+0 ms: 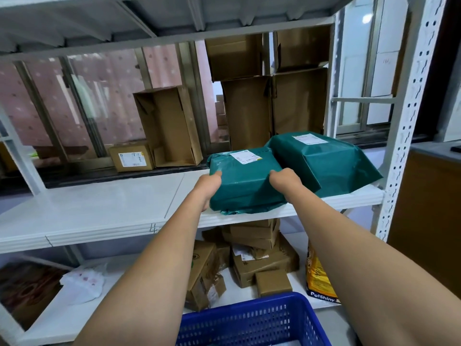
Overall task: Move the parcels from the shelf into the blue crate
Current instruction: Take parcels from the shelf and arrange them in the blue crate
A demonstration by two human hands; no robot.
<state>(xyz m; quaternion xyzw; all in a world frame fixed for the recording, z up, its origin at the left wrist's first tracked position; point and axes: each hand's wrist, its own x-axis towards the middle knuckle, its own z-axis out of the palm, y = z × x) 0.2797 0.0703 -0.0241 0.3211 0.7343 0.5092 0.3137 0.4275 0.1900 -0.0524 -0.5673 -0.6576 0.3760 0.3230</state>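
White metal shelf (99, 211), storeroom. Left hand (208, 187) and right hand (284, 181) grip the near green parcel (245, 181) by its sides, front edge overhanging the shelf lip. Second green parcel (324, 163) touches it on the right. Step: lifting off. Next: draw back and down to the blue crate (252, 320); path looks open.

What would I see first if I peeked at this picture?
Two hands, left hand and right hand, grip a green parcel at the white shelf's front edge. A bigger green parcel lies right beside it, and a blue crate waits below.
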